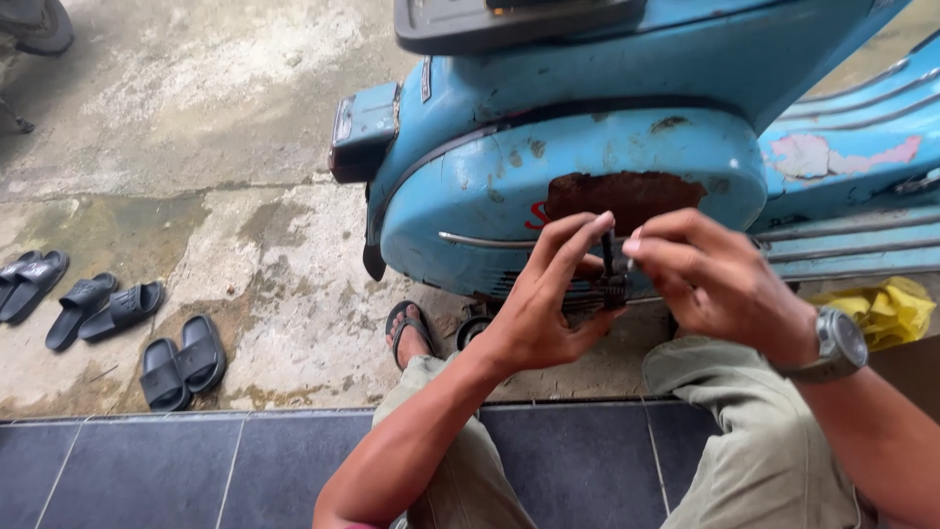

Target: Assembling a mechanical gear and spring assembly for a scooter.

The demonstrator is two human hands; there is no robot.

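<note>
Hands meet at the centre of the frame, in front of a worn light-blue scooter [587, 167] whose side panel shows a rust patch [627, 194]. The left hand [553, 299] is closed around a small dark metal part [611, 279], its thumb and fingers curled about the lower, toothed end. The right hand [705, 274] pinches the upper end of the same part between thumb and fingertips; what kind of part it is cannot be told. A silver wristwatch [840, 345] sits on the right wrist. Both forearms rise from the lower edge of the frame, over knees in pale khaki trousers [764, 441]. A foot in a dark sandal [409, 333] rests on the stained concrete ground [196, 147] just left of the hands, below the scooter's rear. Dark floor tiles [176, 470] run along the bottom of the frame. Three pairs of black slide sandals [108, 313] lie at the left on the concrete. A crumpled yellow cloth [886, 309] sits at the right edge, beside the scooter's footboard.
</note>
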